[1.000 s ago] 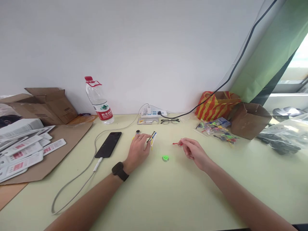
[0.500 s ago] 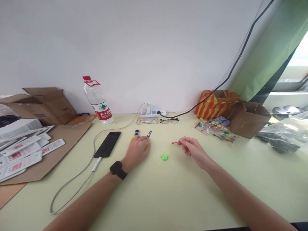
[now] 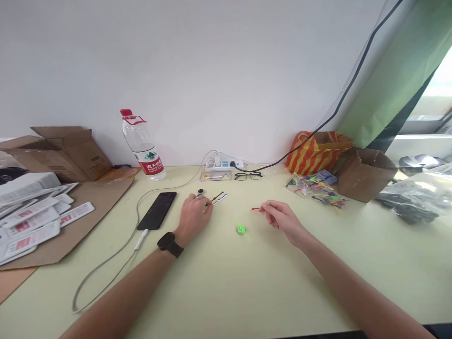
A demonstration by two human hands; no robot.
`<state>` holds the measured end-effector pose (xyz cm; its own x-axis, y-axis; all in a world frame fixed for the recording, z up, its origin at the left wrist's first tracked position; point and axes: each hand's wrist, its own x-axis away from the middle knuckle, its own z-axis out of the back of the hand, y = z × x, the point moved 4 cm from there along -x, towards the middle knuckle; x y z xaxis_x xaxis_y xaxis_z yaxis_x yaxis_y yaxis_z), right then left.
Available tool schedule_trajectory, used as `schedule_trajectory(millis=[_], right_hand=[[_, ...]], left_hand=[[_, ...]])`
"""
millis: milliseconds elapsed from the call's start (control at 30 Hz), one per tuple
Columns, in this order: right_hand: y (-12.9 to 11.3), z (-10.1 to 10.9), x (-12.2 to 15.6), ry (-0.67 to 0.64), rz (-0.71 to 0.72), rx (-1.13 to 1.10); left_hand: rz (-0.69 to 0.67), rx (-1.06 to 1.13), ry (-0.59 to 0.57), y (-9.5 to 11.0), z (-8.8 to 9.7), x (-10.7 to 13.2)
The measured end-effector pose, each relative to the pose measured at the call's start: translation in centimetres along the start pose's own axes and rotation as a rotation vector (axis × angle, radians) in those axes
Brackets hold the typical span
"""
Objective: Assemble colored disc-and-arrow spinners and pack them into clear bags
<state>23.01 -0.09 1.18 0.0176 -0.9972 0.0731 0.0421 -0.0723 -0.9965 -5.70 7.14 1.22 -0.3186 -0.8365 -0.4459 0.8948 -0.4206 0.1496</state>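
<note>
My right hand [image 3: 282,217] is closed in a pinch on a small red arrow-shaped piece [image 3: 255,208], its pointed tip facing left. The rest of that piece is hidden by the fingers. On the table, my left hand [image 3: 195,214] reaches down with bent fingers drawn together over small parts; what they grip is hidden. Beside its fingertips lie a yellow-and-black stick [image 3: 218,196] and a white-and-blue stick [image 3: 221,198]. A dark round piece [image 3: 201,191] shows just beyond the knuckles. Between both hands sits a bright green round piece [image 3: 240,230].
Left of my hand lies a black phone [image 3: 157,210] on a white cable. Farther back are a water bottle [image 3: 150,160], a power strip [image 3: 226,163], a shallow case [image 3: 216,176] and glasses [image 3: 249,176]. Bagged coloured parts [image 3: 316,186] lie at right, near a brown box [image 3: 365,174].
My left hand has shifted slightly left, uncovering more of the two sticks and covering the yellow and blue pieces. My right hand keeps the red arrow piece in nearly the same spot.
</note>
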Motion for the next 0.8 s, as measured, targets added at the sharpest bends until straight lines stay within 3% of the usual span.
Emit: schedule_trajectory(millis=[167,433,667,733,800], right_hand=[[-0.1,-0.1,0.1,-0.005,-0.003,0.010],[0.1,-0.2,0.1,-0.018,-0.008,0.061],[0.2,-0.2,0.0,-0.030,0.039,0.127],[0.3,-0.2,0.0,-0.031,0.053,0.149],[0.2,-0.3,0.0,-0.033,0.083,0.171]], left_hand=[[0.067,0.035,-0.015,-0.1,0.2,-0.1],[0.121,0.082,0.119,-0.9,0.7,-0.2],[0.191,0.461,0.485,-2.7,2.2,-0.8],[0.249,0.434,0.485,-3.6,2.2,-1.0],[0.289,0.361,0.388,-4.5,1.9,-1.1]])
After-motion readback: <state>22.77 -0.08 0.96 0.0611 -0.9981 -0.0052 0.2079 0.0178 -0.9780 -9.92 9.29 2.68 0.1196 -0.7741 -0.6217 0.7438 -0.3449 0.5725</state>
